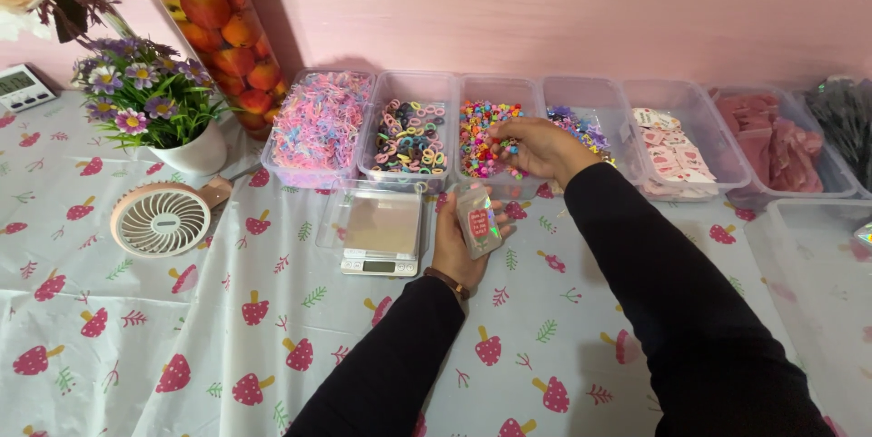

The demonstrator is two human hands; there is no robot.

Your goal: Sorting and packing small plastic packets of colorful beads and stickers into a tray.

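My left hand holds a small clear plastic bag with a red label, upright over the table beside a small digital scale. My right hand reaches into a clear bin of tiny multicoloured hair clips, fingers curled down among them. Whether any clips are pinched between the fingers is hidden. Both sleeves are black.
A row of clear bins lines the pink wall: pastel elastic bands, coloured hair ties, purple clips, labelled packets, pink items. A hand fan, flower pot and an empty bin stand about.
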